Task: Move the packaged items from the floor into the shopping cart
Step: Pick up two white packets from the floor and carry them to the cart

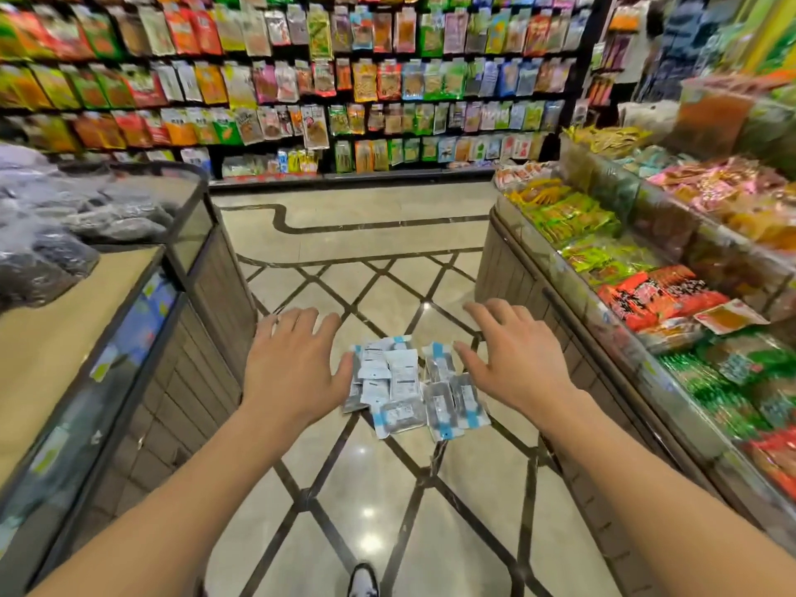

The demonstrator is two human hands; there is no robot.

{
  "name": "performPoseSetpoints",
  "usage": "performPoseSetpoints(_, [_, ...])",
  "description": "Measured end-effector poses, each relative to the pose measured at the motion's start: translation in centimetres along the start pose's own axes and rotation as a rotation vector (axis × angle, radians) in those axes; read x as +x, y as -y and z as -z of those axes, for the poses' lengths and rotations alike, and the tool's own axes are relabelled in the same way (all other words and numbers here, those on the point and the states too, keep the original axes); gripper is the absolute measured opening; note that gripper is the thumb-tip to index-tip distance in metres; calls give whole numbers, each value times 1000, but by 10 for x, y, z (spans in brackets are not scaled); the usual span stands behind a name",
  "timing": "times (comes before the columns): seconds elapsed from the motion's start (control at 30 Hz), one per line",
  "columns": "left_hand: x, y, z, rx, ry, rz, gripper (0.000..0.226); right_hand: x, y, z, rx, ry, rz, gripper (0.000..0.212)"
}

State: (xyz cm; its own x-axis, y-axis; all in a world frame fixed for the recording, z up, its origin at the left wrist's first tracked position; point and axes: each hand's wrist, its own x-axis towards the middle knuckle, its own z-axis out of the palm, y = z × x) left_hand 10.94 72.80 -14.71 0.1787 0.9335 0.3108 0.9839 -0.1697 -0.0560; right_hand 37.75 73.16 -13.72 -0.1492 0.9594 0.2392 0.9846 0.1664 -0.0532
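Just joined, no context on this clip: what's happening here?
A person in a snack shop aisle reaches down with both bare hands toward a pile of small packaged items on the tiled floor. The left hand and right hand are spread open on either side of the pile, holding nothing yet. Display bins line both sides of the aisle. No shopping cart is in view, so nothing has visibly been moved.

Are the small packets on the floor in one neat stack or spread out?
Spread out: the packets lie flat, loosely overlapping, on the floor.
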Motion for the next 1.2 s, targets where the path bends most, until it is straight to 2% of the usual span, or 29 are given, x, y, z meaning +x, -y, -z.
performPoseSetpoints(0.37, [207,56,-90,-28,83,-30,65,205,-7,-59,-25,70,-32,57])
performPoseSetpoints(0.63, [323,64,-158,-22,140,-37,64,326,-36,-113,15,93,-36,59])
performPoseSetpoints(0.97, [464,50,-274,-13,216,-16,59,476,-111,-231,112,129,2,57])
performPoseSetpoints(1.2, [501,46,-403,-7,307,-1,51,526,-144,-359,128,235,49,55])
